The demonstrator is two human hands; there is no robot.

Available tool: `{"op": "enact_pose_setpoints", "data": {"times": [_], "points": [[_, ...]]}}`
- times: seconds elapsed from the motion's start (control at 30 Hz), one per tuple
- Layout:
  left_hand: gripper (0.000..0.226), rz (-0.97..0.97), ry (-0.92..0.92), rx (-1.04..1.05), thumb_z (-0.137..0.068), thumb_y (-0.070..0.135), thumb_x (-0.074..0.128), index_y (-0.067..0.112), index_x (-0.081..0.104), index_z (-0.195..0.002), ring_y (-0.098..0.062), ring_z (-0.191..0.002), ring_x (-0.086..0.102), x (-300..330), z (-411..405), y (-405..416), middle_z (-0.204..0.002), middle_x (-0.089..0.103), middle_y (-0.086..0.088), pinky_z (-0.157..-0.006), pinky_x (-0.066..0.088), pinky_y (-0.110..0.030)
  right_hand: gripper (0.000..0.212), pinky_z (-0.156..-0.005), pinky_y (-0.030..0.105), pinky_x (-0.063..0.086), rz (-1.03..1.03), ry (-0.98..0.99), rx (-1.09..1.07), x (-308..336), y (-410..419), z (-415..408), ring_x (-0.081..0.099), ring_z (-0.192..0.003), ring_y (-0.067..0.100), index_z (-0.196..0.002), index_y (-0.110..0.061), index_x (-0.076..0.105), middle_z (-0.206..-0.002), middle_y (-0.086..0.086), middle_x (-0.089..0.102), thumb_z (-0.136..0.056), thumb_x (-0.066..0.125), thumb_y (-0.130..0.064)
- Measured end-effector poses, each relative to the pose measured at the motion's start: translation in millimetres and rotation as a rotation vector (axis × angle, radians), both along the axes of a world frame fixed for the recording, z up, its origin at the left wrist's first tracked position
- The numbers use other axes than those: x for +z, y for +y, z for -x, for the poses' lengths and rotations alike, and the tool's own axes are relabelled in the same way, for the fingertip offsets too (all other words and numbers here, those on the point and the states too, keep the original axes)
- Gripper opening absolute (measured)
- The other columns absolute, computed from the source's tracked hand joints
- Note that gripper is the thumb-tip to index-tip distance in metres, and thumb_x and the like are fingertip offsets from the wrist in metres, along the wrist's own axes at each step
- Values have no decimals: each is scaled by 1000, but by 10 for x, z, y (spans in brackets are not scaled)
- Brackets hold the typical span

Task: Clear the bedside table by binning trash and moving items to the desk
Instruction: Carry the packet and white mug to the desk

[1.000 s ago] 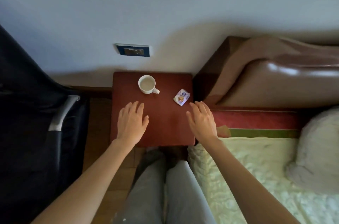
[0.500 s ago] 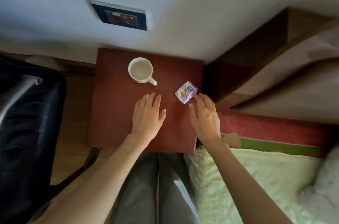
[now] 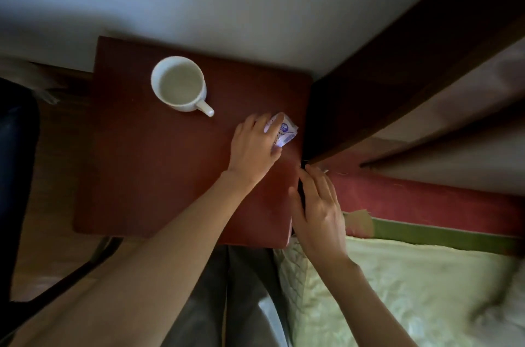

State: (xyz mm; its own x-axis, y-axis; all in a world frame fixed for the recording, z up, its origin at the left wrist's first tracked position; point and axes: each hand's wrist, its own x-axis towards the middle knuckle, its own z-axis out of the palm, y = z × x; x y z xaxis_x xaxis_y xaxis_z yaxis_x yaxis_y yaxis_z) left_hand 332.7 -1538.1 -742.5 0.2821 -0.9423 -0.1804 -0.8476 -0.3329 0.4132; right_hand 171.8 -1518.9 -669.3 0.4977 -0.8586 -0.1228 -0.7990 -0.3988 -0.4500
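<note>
Head view: left hand [image 3: 252,145] covers packet [image 3: 285,132], lying diagonally toward wall.

White mug [image 3: 179,85]; reddish-brown bedside table [image 3: 147,165]; purple-white packet [image 3: 285,132]; pale green quilt [image 3: 397,290].

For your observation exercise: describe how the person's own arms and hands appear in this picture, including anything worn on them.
Both forearms are bare right down to the bottom edge of the picture; no sleeves show. The left hand and right hand wear no gloves, and no rings, watch or bracelets can be seen. The fingers look slender, with short nails. Grey trousers show below, between the arms.
</note>
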Motion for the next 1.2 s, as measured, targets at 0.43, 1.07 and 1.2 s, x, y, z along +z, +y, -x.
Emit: {"op": "enact_pose_setpoints", "data": {"times": [0.43, 1.07, 1.2], "points": [[64, 5, 103, 280, -70, 9, 72, 24, 55, -130, -23, -100, 53, 247, -369, 1108, -114, 59, 0, -69, 44, -25, 37, -94, 38, 49, -65, -117, 154, -98, -109, -745, 53, -120, 26, -126, -5, 56, -129, 11, 57, -92, 56, -18], [58, 52, 171, 567, -70, 9, 75, 15, 58, -125, -26, -99, 53, 183, -581, 1818, -116, 60, -4, -73, 43, -27, 13, -65, 39, 51, -193, -228, -14, -372, -373, -1719, 65, -78, 14, -88, -22, 65, -84, -6, 69, -83, 67, -34], [56, 38, 242, 631, -68, 10, 74, 13, 60, -123, -25, -97, 56, 170, -577, 1821, -112, 61, -5, -76, 43, -27, 16, -64, 38, 51, -145, -280, -1, -260, -412, -1761, 64, -74, 12, -88, -24, 65, -81, -5, 68, -83, 66, -39]]}}
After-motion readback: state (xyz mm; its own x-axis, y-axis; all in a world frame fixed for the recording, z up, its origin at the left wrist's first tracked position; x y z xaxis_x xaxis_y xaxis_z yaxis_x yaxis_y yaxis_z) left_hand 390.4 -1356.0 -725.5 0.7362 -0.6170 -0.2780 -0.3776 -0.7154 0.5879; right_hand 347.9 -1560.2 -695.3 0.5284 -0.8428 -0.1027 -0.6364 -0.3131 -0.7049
